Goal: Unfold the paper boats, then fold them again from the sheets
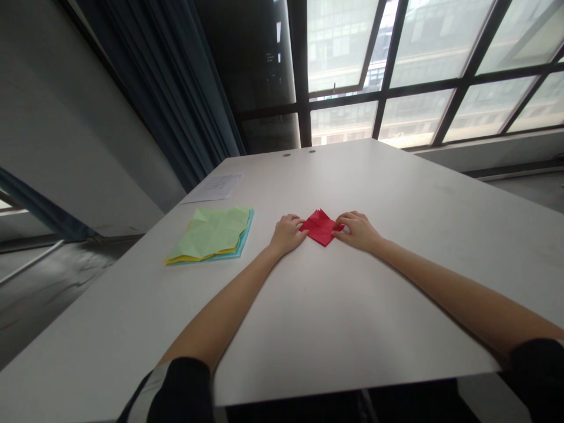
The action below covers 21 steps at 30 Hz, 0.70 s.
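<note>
A piece of folded red paper (pixel 321 228) lies on the white table between my two hands, roughly diamond-shaped, with small points standing up along its far edge. At its left corner, my left hand (pixel 288 233) pinches the paper between thumb and fingers. The right corner is gripped the same way by my right hand (pixel 356 230), with the fingers curled over it. Both forearms rest close to the tabletop. Some of the paper's corners are hidden under my fingertips.
To the left lies a stack of creased paper sheets (pixel 215 232), green on top with yellow and blue beneath. Behind it is a printed white sheet (pixel 215 187) near the left edge of the white table (pixel 282 329). Beyond stand a dark curtain (pixel 176 88) and windows.
</note>
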Each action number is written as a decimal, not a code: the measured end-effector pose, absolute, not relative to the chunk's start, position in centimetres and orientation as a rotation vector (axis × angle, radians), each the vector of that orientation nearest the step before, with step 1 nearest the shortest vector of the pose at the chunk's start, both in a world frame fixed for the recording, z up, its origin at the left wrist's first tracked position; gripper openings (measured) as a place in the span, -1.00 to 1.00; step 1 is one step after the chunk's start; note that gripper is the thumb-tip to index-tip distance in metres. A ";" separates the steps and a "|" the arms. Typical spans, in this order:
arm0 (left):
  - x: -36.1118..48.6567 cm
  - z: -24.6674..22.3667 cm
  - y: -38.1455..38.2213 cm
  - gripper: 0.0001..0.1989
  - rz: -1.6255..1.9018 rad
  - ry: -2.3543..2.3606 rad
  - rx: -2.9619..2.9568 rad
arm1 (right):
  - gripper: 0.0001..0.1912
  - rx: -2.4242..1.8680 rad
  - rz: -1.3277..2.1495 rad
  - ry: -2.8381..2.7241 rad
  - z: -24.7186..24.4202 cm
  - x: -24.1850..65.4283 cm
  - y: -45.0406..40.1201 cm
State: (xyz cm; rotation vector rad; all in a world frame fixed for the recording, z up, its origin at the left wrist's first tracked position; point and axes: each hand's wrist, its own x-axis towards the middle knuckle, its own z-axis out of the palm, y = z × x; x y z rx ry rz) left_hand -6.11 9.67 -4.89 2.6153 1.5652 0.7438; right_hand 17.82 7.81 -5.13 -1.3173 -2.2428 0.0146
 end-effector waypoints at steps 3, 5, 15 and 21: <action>-6.1 -4.9 9.8 -0.73 0.800 1.533 2.575 | -0.76 -1.323 0.018 -2.252 -5.1 17.8 7.8; -6.1 -4.8 9.8 -0.76 0.836 1.505 2.559 | -0.76 -1.320 0.022 -2.254 -5.1 17.9 7.8; -6.3 -4.5 9.5 -0.74 0.741 1.219 2.622 | -0.76 -1.351 0.016 -2.253 -5.1 17.9 7.8; -5.8 -4.0 8.7 -0.69 0.622 1.127 2.756 | -0.77 -1.303 -0.047 -2.292 -5.1 17.7 7.7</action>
